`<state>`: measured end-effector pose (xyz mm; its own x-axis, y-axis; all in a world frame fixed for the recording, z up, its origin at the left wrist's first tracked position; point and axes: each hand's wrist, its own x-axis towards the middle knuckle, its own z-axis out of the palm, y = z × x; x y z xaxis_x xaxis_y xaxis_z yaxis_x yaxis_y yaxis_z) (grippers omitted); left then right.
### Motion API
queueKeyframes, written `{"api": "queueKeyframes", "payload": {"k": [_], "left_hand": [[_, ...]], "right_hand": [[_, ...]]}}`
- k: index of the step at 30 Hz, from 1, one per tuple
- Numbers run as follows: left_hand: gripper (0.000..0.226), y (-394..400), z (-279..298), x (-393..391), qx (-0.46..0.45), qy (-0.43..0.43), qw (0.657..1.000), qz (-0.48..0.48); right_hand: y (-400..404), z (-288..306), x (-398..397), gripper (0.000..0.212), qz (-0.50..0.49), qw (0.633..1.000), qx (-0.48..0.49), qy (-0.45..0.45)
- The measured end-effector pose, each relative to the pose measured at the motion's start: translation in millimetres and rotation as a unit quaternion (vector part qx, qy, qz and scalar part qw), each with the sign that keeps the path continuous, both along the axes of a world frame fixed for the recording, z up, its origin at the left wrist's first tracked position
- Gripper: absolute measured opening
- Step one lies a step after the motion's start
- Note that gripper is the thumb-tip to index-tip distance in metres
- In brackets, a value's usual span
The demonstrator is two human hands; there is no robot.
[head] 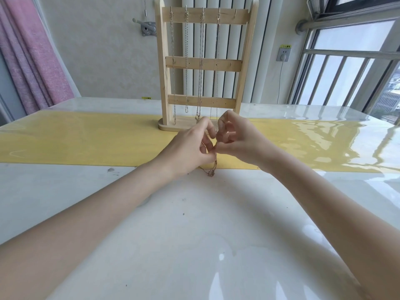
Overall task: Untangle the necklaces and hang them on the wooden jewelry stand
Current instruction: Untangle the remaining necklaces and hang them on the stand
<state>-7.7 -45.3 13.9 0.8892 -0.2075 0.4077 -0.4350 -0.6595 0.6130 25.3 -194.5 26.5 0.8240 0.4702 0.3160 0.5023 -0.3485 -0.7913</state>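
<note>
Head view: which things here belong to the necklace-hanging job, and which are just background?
Job:
- wooden jewelry stand, four chains hung on its top hooks
- tangled necklace, pinched by left hand and right hand

Background:
- yellow mat
- pink curtain
- wall socket
- radiator
- window

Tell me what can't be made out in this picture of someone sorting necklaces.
- Head view: how the gold chain is knotted; too fine, and the left hand and right hand cover its upper part.
- The stand base's right end: hidden behind the hands.
- Whether the hanging chains are single or doubled: too thin.
- The elbows: cut off by the bottom edge.
</note>
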Motion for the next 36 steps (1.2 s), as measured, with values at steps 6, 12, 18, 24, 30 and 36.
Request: {"api": "queueKeyframes", "payload": {"k": [6, 12, 18, 24, 30, 36], "left_hand": [[0.028, 2.7, 7.4, -0.4, -0.289, 0.173, 0.941, -0.018], [0.026, 1.7, 10.0, 1.4, -0.450, 0.272, 0.850, -0.039], [0.020, 1.5, 13.2, -0.4, -0.405, 0.242, 0.880, -0.050], [0.033, 1.6, 6.2, 0.3, -0.132, 0.019, 0.991, 0.033], [0.032, 2.2, 7.4, 0.6, -0.164, -0.037, 0.985, 0.027], [0.031, 3.6, 8.0, 1.6, -0.173, -0.045, 0.984, 0.008]], "right_hand": [[-2.2, 2.3, 0.7, 0.033, 0.018, 0.994, 0.090, 0.053], [-4.7, 4.4, 1.8, 0.033, 0.099, 0.983, 0.112, 0.106], [-5.0, 10.5, 0.4, 0.024, 0.011, 0.999, -0.010, -0.036], [-4.7, 6.3, 1.1, 0.017, -0.004, 0.999, -0.026, -0.032], [-10.8, 9.4, 0.9, 0.013, 0.038, 0.996, 0.071, 0.051], [-4.2, 9.9, 0.3, 0.021, 0.015, 0.999, 0.039, -0.013]]}}
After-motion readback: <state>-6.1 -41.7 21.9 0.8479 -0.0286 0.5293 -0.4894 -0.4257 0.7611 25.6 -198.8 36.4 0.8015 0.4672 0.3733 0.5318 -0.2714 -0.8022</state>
